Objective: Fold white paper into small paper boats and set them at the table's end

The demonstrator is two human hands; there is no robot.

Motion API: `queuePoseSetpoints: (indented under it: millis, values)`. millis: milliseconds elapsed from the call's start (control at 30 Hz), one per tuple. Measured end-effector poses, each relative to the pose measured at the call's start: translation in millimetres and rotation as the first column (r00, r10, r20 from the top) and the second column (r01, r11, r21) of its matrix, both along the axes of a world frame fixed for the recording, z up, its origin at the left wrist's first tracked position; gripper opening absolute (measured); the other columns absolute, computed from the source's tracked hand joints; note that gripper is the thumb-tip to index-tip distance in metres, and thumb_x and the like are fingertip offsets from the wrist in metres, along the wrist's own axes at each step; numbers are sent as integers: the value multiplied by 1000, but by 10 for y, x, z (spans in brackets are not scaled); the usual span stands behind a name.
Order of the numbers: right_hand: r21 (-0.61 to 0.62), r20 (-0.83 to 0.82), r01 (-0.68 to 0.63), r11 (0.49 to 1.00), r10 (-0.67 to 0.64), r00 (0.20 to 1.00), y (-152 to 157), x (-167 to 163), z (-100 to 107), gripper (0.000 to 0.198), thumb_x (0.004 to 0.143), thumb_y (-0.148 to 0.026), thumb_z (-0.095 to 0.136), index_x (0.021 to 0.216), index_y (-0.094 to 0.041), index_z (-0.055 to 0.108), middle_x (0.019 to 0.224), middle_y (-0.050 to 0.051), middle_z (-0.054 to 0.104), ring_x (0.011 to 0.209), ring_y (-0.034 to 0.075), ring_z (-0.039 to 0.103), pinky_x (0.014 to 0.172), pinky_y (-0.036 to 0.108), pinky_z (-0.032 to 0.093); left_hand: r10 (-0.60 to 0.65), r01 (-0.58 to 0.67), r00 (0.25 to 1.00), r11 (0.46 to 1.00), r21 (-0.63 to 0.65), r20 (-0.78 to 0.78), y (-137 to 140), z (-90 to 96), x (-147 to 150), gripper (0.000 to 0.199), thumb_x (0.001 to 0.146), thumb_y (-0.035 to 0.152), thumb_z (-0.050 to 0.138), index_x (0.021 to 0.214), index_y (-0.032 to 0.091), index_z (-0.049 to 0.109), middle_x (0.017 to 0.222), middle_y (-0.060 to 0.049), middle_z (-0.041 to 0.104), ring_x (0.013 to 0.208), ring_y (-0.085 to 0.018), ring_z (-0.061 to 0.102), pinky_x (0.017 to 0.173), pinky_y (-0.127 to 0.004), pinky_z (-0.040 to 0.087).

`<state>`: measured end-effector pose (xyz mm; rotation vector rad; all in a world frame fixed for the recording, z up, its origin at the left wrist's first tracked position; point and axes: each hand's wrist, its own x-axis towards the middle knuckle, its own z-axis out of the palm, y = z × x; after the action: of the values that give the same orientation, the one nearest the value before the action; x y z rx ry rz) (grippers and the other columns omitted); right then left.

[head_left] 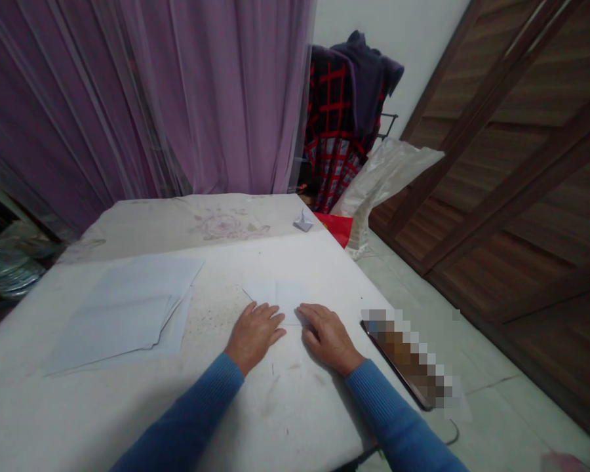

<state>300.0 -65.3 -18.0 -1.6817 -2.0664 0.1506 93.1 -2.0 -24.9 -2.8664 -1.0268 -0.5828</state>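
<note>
Two blue sleeves enter from the lower edge, nearest the camera, and end at the wrists. The left hand is spread flat, palm down, fingertips on the near left part of a small paper sheet, thumb directed toward the right hand. The right hand is likewise palm down and unclenched, fingers extended over the near right part of the same sheet, thumb tucked below the index finger. The sheet lies flat on the white table, between and just beyond the hands; a faint vertical crease line crosses it (its left side runs at a slant). To the right of the right hand, a flat dark-edged device lies along the table edge, its face obscured by pixelation. To the left, well apart from the hands, rests a paper stack with offset edges. Near the far right corner of the table sits a small folded paper piece. Beyond the table's far edge hangs a purple curtain.
</note>
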Motion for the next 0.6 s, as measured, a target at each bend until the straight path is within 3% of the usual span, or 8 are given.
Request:
queuePoseSetpoints:
  millis: [200,333,467,600]
  values:
    - [29,-18,-6,1000,6,1000,-56,-89,-17,45,81,-18,56,126,-22,59,126,8,64,117,22,55,98,38,43,-162,163,983,987,6,-82,206,44,-7,19,98,26,45,102,22,63,102,-6,70,93,-19,65,91,-37,46]
    - [17,-36,3,1000,-2,999,-56,-76,-21,44,83,-20,56,126,-20,59,128,9,62,119,24,53,98,40,42,-180,184,970,983,11,-161,217,108,-5,17,97,29,48,97,20,62,95,-6,68,85,-20,65,80,-34,48]
    - [-42,126,-119,992,123,984,36,-28,113,41,85,-17,56,125,-20,59,128,9,63,116,23,55,97,38,42,-186,192,971,981,22,-153,210,159,-18,14,94,33,56,97,19,60,93,-5,68,83,-21,65,75,-33,48]
    - [-146,321,-246,958,282,904,166,-66,296,29,92,-14,51,118,-21,62,117,9,66,103,21,59,85,33,45,-161,166,972,986,13,-173,250,183,-43,11,96,26,51,96,20,60,94,-4,69,84,-19,65,79,-33,47]
